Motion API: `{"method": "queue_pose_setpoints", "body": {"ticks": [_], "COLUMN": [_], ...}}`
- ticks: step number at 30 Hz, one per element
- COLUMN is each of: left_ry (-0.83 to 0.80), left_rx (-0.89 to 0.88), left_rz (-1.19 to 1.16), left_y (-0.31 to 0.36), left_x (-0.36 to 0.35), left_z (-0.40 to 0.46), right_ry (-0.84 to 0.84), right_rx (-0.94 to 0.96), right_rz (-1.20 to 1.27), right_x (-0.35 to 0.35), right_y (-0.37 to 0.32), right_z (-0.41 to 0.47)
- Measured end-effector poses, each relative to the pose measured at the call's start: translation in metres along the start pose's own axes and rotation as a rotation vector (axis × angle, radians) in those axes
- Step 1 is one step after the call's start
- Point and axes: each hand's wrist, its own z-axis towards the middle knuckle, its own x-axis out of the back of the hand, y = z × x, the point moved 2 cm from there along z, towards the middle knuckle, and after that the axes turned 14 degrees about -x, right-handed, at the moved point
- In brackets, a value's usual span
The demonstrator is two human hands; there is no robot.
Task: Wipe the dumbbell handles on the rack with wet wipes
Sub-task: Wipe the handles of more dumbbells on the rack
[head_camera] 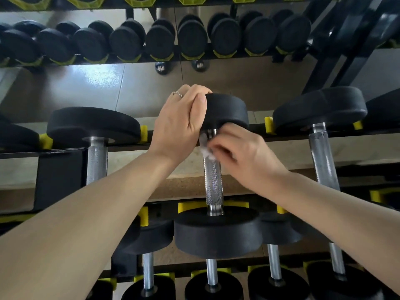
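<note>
The dumbbell (213, 169), lying across the rack (129, 146), is being steadied at its far head by the left hand (179, 124), fingers curled over the rubber. The limp wet wipe (205, 148) is being pinched against the knurled handle's far end by the right hand (240, 152). The weight is judged heavy and rigid, best braced at the head.

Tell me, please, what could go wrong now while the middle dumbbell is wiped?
1. The left hand grips only the far head of the dumbbell; if it rolls, fingers might get pinched against the rack.
2. The wet wipe in the right hand covers only the handle's top, so the lower knurling may be missed.
</note>
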Motion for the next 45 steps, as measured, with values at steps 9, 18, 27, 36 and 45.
{"method": "queue_pose_setpoints", "body": {"ticks": [9,18,27,36,45], "left_ry": [0.028,0.048,0.049,0.047,0.055], "left_rx": [0.022,0.043,0.045,0.044,0.051], "left_rz": [-0.004,0.014,0.025,0.030,0.023], "left_y": [0.000,0.000,-0.004,-0.002,-0.003], "left_x": [-0.002,-0.004,-0.006,-0.005,-0.006], "left_z": [-0.002,-0.001,-0.001,-0.002,-0.003], "right_ry": [0.019,-0.033,0.047,0.009,0.039], "right_rx": [-0.103,-0.205,-0.557,-0.630,-0.202], "right_rz": [0.153,0.255,0.410,0.557,0.259], "right_x": [-0.002,-0.006,-0.017,-0.012,-0.002], "right_y": [0.008,0.013,0.006,0.014,0.019], "right_z": [-0.025,-0.047,-0.041,-0.023,-0.023]}}
